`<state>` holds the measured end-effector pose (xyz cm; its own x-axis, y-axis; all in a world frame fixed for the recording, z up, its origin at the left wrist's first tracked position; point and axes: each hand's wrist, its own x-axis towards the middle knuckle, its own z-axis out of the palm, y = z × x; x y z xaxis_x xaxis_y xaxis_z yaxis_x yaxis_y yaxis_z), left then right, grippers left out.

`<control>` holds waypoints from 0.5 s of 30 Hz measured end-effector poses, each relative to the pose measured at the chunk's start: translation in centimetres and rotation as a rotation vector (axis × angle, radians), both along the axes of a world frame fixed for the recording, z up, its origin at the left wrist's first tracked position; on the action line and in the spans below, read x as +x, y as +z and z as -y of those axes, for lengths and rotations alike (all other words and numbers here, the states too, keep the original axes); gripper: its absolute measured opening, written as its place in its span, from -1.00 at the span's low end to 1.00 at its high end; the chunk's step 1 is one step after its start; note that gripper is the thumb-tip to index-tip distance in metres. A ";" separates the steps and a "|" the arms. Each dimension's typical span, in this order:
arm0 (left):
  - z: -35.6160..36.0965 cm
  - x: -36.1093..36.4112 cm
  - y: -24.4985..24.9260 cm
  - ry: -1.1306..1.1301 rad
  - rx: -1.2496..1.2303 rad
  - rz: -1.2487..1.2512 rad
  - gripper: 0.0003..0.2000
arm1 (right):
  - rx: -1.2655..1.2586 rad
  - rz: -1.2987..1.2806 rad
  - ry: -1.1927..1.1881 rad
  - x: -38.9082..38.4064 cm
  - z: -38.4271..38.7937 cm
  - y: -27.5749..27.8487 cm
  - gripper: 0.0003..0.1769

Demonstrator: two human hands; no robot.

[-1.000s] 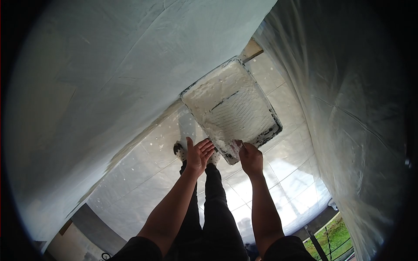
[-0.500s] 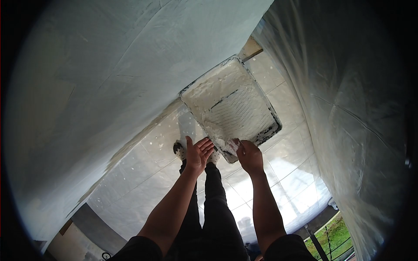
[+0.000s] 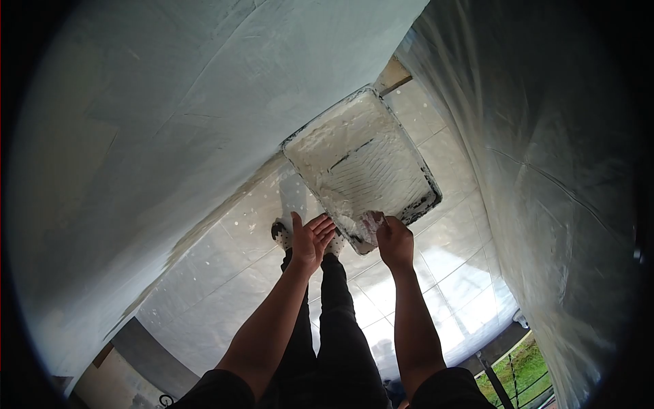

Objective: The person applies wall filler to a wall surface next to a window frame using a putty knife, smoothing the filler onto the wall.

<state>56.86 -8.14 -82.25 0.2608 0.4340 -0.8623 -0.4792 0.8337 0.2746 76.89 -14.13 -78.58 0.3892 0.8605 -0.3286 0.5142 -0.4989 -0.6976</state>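
A paint tray [image 3: 375, 170] with dark edges lies tilted across the view, coated in thick off-white paste, with ridges showing on its lower half. Over the tray's near corner, my right hand [image 3: 396, 242] is closed on a small paste-covered tool [image 3: 371, 223]; its exact shape is hard to make out. My left hand [image 3: 313, 240] is open and palm up, fingers spread, just left of the tray's near corner. Nothing lies in that palm.
A pale plastered wall [image 3: 170, 123] fills the left side. Plastic sheeting [image 3: 524, 177] hangs on the right. Light floor tiles [image 3: 238, 252] run below, with my shoes near the tray. A wooden piece [image 3: 394, 75] sits beyond the tray.
My right hand and the tool have shifted slightly, the tool now showing more clearly over the tray's corner. My left hand has hardly moved.
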 end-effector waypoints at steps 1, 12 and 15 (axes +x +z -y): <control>0.0 -0.1 0.0 0.001 0.001 -0.002 0.01 | -0.036 -0.066 -0.057 0.1 -0.1 0.2 -0.85; -0.2 0.0 -0.1 -0.029 0.008 -0.006 0.03 | -0.062 0.205 -0.255 0.5 -1.1 -1.3 -0.83; -0.1 0.0 -0.1 -0.036 0.014 -0.002 0.03 | -0.076 -0.006 -0.225 -0.6 -1.5 -1.7 -0.81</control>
